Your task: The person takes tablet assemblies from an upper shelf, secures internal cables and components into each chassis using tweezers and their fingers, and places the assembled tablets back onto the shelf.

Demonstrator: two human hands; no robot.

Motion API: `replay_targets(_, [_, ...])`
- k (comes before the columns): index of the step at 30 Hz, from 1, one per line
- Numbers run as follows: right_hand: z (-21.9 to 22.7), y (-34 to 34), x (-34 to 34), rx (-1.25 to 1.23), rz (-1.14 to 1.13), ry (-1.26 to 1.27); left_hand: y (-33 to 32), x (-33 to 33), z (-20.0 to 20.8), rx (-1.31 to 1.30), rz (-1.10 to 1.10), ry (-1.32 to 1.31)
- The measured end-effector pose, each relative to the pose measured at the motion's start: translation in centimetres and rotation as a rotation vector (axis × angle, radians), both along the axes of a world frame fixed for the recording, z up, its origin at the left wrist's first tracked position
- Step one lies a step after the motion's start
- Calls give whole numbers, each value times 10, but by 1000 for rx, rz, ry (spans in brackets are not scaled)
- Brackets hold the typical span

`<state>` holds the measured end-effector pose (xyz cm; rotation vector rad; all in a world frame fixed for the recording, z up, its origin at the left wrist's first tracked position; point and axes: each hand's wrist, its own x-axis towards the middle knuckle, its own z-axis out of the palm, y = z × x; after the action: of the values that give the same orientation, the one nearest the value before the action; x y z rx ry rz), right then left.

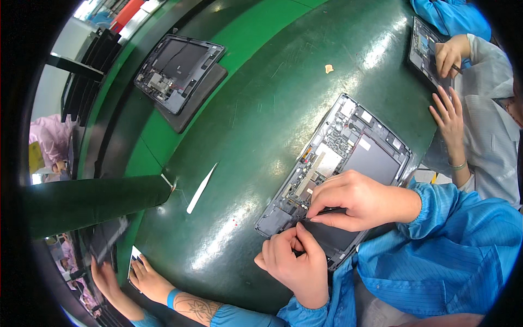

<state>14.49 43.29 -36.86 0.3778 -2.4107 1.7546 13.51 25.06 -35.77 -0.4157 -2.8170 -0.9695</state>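
An opened grey laptop base (pixel 370 155) with exposed boards and a dark battery lies on the dark green mat (pixel 261 125). My right hand (pixel 354 199) rests over its lower middle, fingers pinched on a thin dark tool or cable near the boards. At the laptop's near edge my left hand (pixel 291 261) is curled with its fingertips pressed on the chassis; whether it holds anything I cannot tell. Both my sleeves are blue.
A second opened laptop base (pixel 177 68) sits on a dark tray at the back left. A white plastic pry stick (pixel 201 188) lies left of my laptop. A co-worker's hands (pixel 449 82) work on another device at the right. Another person's hands (pixel 139 278) show at the lower left.
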Motion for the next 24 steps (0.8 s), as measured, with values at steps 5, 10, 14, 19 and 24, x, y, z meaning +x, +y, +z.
replay_targets(5, [-6,1,-5,3,-5,14,4,-4,-4,-14,1,16])
replay_targets(10, [-8,2,-6,16,-9,37,6,-6,-3,-39,1,15])
replay_targets(14, [-5,4,-1,55,-31,30,10,-3,-2,-44,-10,10])
replay_targets(19, [-8,3,-5,7,-21,58,8,-6,-4,-55,-15,13])
replay_targets(24, [-8,2,-3,86,-35,84,9,-6,-4,-51,-13,4])
